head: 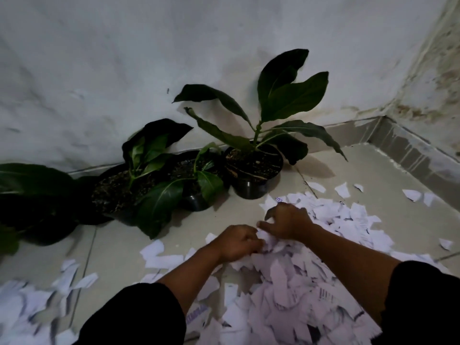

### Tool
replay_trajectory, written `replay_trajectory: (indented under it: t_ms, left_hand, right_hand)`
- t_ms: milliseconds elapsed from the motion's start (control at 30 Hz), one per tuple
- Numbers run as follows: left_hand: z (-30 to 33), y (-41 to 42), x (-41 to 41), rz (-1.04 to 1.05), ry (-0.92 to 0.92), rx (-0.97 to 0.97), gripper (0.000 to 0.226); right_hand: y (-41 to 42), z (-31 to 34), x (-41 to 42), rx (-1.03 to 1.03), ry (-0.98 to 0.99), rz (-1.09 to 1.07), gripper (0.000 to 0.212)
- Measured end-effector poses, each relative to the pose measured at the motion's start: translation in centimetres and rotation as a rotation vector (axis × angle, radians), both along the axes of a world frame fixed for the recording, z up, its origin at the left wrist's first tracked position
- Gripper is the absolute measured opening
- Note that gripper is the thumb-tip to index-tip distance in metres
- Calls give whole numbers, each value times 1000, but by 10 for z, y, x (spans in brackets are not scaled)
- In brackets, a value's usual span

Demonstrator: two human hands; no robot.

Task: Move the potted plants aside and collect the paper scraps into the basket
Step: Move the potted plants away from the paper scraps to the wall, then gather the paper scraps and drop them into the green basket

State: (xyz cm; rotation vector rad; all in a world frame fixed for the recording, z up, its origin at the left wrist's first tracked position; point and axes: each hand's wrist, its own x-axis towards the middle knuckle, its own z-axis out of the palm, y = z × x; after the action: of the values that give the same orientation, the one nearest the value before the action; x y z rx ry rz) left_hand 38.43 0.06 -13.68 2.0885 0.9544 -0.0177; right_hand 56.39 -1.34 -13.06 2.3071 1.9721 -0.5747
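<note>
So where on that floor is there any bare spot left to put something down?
Bare tile shows between the potted plants and the left hand, and in the corner right of the rightmost pot, save a few stray bits. It is crowded under both hands and toward the right hand, where the paper scraps pile thick.
</note>
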Motion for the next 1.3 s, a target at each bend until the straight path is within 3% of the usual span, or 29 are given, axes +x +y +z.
replay_trajectory:
  t_ms: [133, 233, 333, 400, 533, 600, 700, 867, 1067, 1167, 1300]
  left_hand:
    - [9, 1, -32, 193, -27, 214, 54]
    - [5, -2, -60, 298, 230, 331, 49]
    - [1, -10, -78, 424, 547, 313, 67]
    - [-2, -14, -88, 496, 621, 186, 74]
    - [-1, -29, -104, 512, 569, 37, 72]
    - [8, -36, -113, 469, 453, 111, 63]
    - [32, -40, -136, 438, 226, 69, 51]
    - [58, -46, -208, 525, 232, 138, 44]
    - [57, -78, -355, 548, 616, 129, 56]
    - [59, -88, -434, 713, 749, 119, 66]
    - [43, -106, -515, 980, 773, 121, 67]
  right_hand:
    - [6, 17, -13, 151, -145, -61, 47]
    - [13, 11, -16, 202, -45, -118, 30]
    - [9, -1, -25, 13, 97, -109, 59]
    - [3, -7, -36, -131, 64, -68, 63]
    - [-2, 9, -65, -29, -148, 77, 49]
    - [-2, 22, -83, 6, -190, 133, 39]
    - [-3, 35, -122, 28, -284, 277, 31]
    - [-8, 52, -210, -90, -145, 482, 48]
    - [-23, 64, -335, -195, -20, 662, 78]
    - [-32, 61, -391, -212, 1, 731, 91]
    - [-50, 47, -465, -204, 57, 813, 98]
